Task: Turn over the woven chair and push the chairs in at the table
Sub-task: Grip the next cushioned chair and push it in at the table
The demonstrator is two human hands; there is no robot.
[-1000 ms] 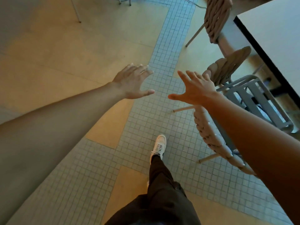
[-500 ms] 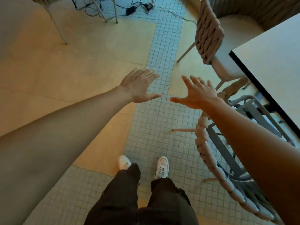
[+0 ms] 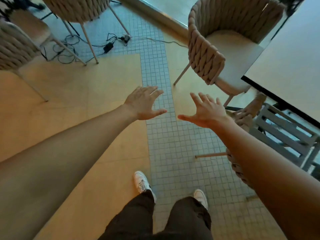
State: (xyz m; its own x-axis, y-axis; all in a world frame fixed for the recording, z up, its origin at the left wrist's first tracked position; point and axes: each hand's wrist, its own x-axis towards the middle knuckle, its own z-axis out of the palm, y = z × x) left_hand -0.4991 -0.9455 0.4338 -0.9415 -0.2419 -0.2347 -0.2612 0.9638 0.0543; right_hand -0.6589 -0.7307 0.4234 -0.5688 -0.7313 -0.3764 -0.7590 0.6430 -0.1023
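I am seeing left hand [image 3: 144, 103] and right hand [image 3: 206, 110] both spreading wide open over small-square tiled floor [image 3: 173, 144], holding nothing. Tipped-over beige woven rope chair [image 3: 242, 163] is lying under my right arm, beside white table [image 3: 290, 66]. Upright beige woven chair [image 3: 221, 42] is sitting at table corner.

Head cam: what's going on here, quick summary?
A person stands on the tiled floor strip with both bare hands stretched forward, fingers spread, holding nothing. The left hand and right hand hover in the air. The overturned woven chair lies tipped beside the table, its legs pointing sideways, under the right forearm and untouched. An upright woven chair sits at the table's corner, not fully pushed in.
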